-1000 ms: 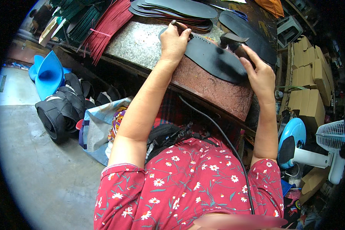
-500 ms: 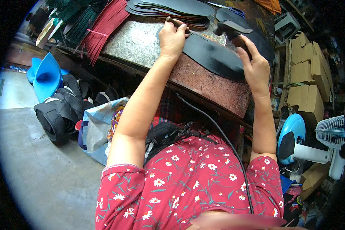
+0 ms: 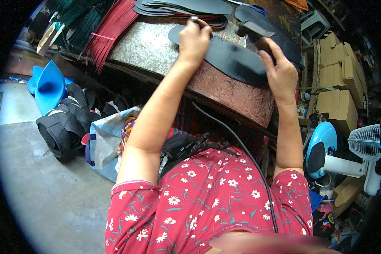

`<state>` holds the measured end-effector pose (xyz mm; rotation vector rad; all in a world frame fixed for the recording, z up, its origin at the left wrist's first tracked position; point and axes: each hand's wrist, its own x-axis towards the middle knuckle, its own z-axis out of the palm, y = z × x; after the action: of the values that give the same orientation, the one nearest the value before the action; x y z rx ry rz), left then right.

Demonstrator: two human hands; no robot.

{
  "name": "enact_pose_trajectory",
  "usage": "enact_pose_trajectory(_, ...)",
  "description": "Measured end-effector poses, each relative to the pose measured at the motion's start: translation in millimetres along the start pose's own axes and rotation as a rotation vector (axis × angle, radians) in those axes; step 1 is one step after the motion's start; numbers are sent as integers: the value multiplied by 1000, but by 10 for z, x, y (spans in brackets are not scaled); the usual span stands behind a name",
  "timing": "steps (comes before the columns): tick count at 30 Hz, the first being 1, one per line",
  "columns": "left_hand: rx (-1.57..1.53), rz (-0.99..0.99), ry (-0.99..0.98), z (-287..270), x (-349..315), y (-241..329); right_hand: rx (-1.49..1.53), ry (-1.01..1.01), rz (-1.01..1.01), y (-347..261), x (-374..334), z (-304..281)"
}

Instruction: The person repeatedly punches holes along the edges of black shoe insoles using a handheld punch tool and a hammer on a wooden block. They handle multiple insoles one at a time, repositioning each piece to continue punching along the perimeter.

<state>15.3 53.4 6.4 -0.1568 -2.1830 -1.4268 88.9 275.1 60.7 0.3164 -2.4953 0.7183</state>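
A black insole-shaped sheet lies flat on the bench, with a row of small holes along its far edge. My left hand is closed around a short punch-like metal tool, held upright over that edge; its lower tip is hidden by my fingers. My right hand grips the dark handle of a hammer, and the metal head hangs above the sheet's far side, apart from the punch.
Stacked dark sole pieces and a bundle of red strips sit along the bench's back. Blue-handled scissors lie at the far right. Cardboard boxes and a white fan stand on the right. A black cable runs before me.
My left hand and the punch have shifted slightly right along the sheet's edge, uncovering more of its left end. The hammer head has turned a little; my right hand stays nearly in place.
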Motion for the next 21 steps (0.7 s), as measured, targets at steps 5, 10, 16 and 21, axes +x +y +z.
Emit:
enact_pose_trajectory(5, -229, -125, -109, -29, 56, -109, 178, 114, -23, 40, 44, -287)
enact_pose_trajectory(10, 274, 295, -94, 14, -38, 33, 336, 232, -208, -85, 19, -266)
enact_pose_trajectory(16, -143, -123, -26, 28, 8, 35, -9, 17, -4, 99, -46, -111)
enact_pose_trajectory(21, -40, 36, -153, -40, 16, -18, 299, 124, -6, 26, -12, -419)
